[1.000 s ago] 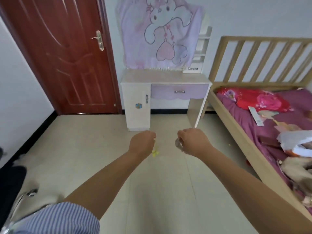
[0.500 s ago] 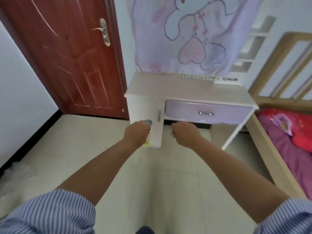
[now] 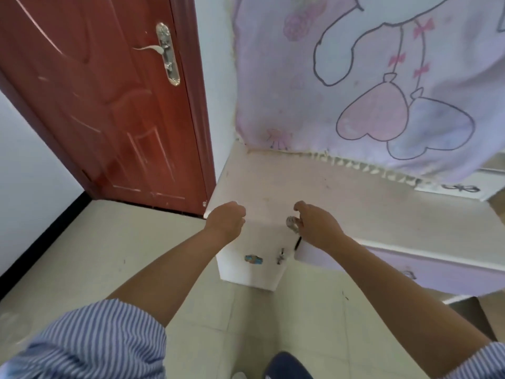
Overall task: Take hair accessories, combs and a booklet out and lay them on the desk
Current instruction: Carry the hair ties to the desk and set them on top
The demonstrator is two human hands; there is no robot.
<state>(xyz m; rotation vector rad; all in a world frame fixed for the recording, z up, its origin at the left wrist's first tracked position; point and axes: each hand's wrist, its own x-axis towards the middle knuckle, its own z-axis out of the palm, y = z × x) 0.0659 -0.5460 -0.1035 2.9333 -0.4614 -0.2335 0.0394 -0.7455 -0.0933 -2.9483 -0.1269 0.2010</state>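
Note:
A white desk (image 3: 341,198) with a lilac drawer (image 3: 382,272) stands against the wall in front of me. My left hand (image 3: 225,221) is a closed fist over the desk's front left corner; whatever it holds is hidden inside the fingers. My right hand (image 3: 317,224) hovers just right of it, over the desktop's front edge, pinching a small shiny silver hair accessory (image 3: 292,223) with a thin dark piece hanging below it.
A pink cartoon cloth (image 3: 369,77) hangs over the back of the desk. The desk's cabinet door (image 3: 251,266) has a small handle and a blue sticker. A red-brown door (image 3: 103,99) is shut at the left. Tiled floor lies below.
I have walked closer to the desk. Both hands rose from in front of the cabinet to just over the desktop's front edge. The yellow bit seen under my left hand no longer shows.

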